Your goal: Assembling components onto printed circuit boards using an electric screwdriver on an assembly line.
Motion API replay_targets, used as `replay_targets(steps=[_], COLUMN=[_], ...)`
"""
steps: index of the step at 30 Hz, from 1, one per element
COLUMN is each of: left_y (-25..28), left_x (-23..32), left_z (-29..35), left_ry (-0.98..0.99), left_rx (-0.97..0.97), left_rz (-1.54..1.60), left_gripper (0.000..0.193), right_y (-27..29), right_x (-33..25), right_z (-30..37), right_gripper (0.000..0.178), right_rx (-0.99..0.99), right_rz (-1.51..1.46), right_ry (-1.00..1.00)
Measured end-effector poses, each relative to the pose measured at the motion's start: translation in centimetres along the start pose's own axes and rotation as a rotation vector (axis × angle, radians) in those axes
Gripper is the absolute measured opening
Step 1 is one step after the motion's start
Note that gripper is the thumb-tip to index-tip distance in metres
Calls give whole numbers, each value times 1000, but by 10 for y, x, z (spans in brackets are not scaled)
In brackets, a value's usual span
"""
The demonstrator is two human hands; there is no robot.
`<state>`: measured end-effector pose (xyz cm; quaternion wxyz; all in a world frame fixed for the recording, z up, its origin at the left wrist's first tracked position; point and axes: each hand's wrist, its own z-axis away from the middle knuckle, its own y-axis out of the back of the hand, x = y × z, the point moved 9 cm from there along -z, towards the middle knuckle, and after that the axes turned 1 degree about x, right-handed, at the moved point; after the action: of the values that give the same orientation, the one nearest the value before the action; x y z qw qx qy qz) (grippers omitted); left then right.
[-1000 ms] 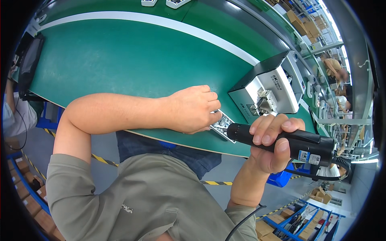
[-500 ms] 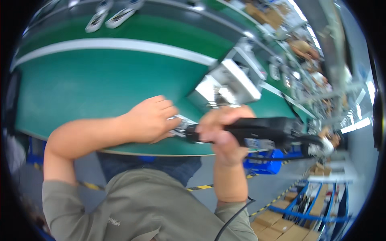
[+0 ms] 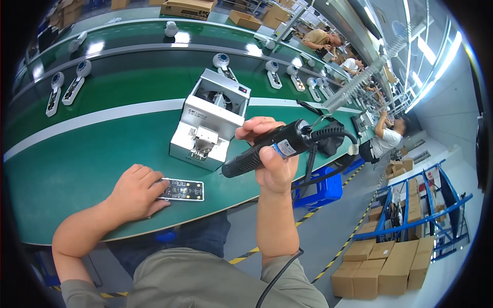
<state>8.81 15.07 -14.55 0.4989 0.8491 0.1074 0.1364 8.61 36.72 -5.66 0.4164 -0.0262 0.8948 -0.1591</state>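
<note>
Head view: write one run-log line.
left hand: holding circuit board | right hand: gripping electric screwdriver, tip off board | screw feeder: beyond board

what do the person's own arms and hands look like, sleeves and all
The left hand and right hand are ungloved, with no ring or watch visible. The forearms are bare below a plain grey-green fabric left sleeve and a matching right sleeve, both short. A thin black flexible cable crosses in front of the right sleeve.

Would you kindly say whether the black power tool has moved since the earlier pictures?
Yes: against the silver machine, the black power tool moved right, off the circuit board.
</note>
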Motion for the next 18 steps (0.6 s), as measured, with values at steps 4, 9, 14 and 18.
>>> replay_targets(steps=[4, 9, 14, 18], left_y=[6, 22, 60, 67], left_x=[1, -13, -75, -168], left_z=[-1, 1, 16, 31], left_ry=[3, 45, 145, 327], left_rx=[-46, -108, 141, 242], left_rz=[-15, -26, -101, -354], left_gripper=[43, 51, 52, 51], right_y=[9, 28, 37, 34], right_x=[-1, 20, 32, 37], right_z=[0, 14, 21, 14], right_gripper=[30, 28, 32, 32], right_rx=[-48, 43, 105, 63], right_rz=[38, 60, 10, 11], right_ry=[-27, -206, -227, -219])
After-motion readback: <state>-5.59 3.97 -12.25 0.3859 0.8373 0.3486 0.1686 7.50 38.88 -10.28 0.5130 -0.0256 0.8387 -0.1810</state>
